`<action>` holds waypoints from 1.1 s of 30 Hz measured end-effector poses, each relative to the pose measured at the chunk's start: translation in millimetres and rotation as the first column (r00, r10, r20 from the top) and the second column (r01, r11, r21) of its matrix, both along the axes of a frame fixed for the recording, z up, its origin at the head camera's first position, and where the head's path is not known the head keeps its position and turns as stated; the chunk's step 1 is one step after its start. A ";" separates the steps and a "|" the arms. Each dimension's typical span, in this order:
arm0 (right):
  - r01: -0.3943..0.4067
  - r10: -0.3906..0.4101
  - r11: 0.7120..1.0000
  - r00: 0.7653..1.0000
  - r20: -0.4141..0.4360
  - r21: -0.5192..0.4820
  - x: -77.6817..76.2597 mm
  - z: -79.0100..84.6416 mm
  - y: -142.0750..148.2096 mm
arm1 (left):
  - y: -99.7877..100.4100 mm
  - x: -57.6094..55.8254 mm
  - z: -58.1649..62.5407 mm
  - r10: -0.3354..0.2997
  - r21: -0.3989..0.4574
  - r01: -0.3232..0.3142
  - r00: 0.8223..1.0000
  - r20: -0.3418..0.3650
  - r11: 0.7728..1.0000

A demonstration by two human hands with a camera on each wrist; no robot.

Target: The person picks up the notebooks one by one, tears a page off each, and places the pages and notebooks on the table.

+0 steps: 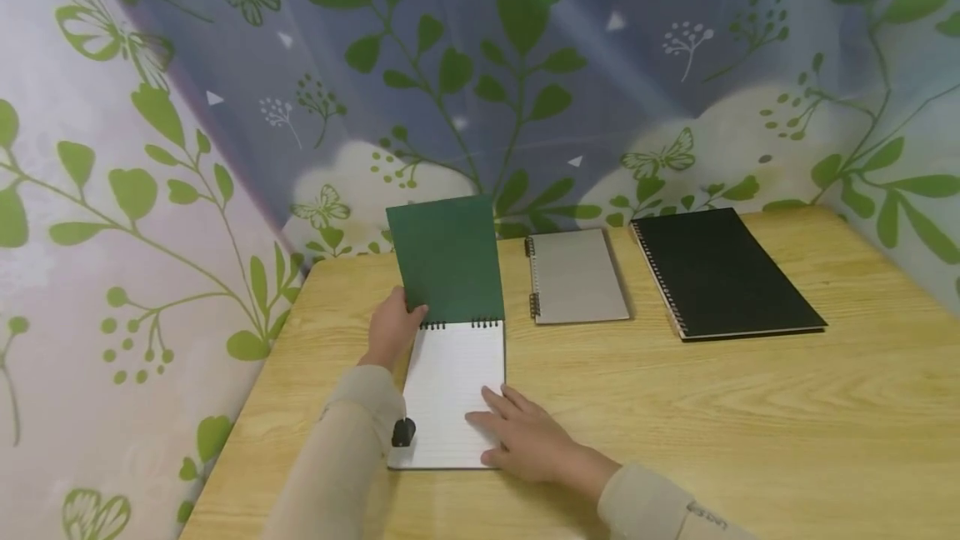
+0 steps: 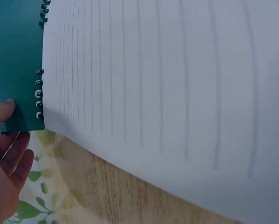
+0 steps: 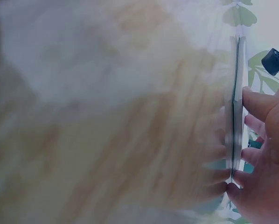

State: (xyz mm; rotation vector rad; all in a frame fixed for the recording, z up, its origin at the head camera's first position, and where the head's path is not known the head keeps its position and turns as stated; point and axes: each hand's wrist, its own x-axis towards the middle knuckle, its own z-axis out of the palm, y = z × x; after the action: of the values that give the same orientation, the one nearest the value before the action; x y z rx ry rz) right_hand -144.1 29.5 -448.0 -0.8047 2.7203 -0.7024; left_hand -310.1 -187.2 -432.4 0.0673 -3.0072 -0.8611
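Note:
A notebook with a green cover (image 1: pixel 448 261) lies open on the table, its cover flipped up past black ring binding (image 1: pixel 486 323). The lined white page (image 1: pixel 453 390) faces me. My left hand (image 1: pixel 392 325) pinches the cover's lower left edge; in the left wrist view the thumb (image 2: pixel 5 110) lies on the green face and the other fingers are behind it. My right hand (image 1: pixel 528 438) rests with spread fingers on the lower right part of the page. From the right wrist view, that hand (image 3: pixel 265 140) touches the notebook's edge (image 3: pixel 235 112).
To the right lie a grey spiral notebook (image 1: pixel 579 277) and a larger black spiral notebook (image 1: pixel 723 273). Leaf-patterned cloth (image 1: pixel 480 90) hangs behind and left of the wooden table (image 1: pixel 675 407). A small black device (image 1: pixel 403 432) is by the left sleeve, over the page's edge.

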 end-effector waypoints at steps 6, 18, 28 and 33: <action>-0.012 0.012 1.000 1.000 -0.009 -0.015 0.6 -2.4 0.8 | 4.2 -7.3 -4.4 0.019 -0.017 -0.019 1.000 0.011 1.000; -0.024 0.024 1.000 1.000 -0.018 0.009 1.0 -2.6 1.5 | 8.2 -11.8 -9.5 0.007 -0.096 0.000 0.997 0.073 0.995; -0.021 0.025 0.997 0.999 -0.046 0.071 -0.3 -2.8 0.6 | 4.0 -10.7 -19.3 -0.102 -0.180 0.114 0.992 0.074 0.977; -0.019 0.023 0.996 0.999 -0.048 0.084 -1.4 -0.5 1.9 | 2.9 -9.6 -20.2 -0.122 -0.194 0.139 0.988 0.096 0.971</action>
State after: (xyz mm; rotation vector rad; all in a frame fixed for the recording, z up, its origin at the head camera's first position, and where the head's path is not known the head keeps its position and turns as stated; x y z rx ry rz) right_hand -145.5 31.5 -448.5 -0.8405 2.7603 -0.5679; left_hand -319.6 -184.3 -452.6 -0.1012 -3.1888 -0.5710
